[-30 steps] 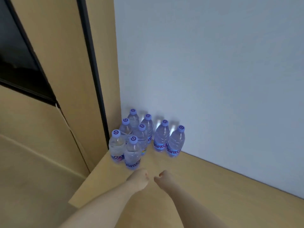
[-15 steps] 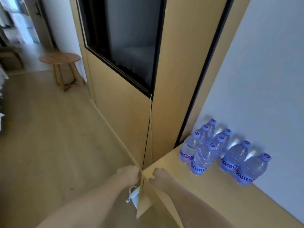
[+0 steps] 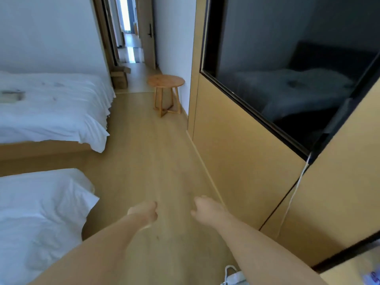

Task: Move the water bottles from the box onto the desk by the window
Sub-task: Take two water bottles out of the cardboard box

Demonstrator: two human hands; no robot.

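Note:
Both my arms reach forward over the wooden floor. My left hand (image 3: 145, 212) is loosely curled and holds nothing. My right hand (image 3: 205, 208) hangs with relaxed fingers, also empty. A brown cardboard box (image 3: 121, 78) with raised flaps stands far off on the floor by the doorway. The corner of the desk (image 3: 347, 271) shows at the bottom right edge, with a sliver of a water bottle label (image 3: 373, 275) on it. The other bottles are out of view.
Two beds with white sheets (image 3: 51, 108) fill the left side. A round wooden stool (image 3: 165, 83) stands by the wall ahead. A wood panel wall with a dark glass screen (image 3: 287, 79) runs along the right. A white object (image 3: 232, 276) lies on the floor below my right arm.
The view has swung left, away from the desk with its cluster of bottles, toward the room and the far box. Both hands stay empty and have moved off the desk edge.

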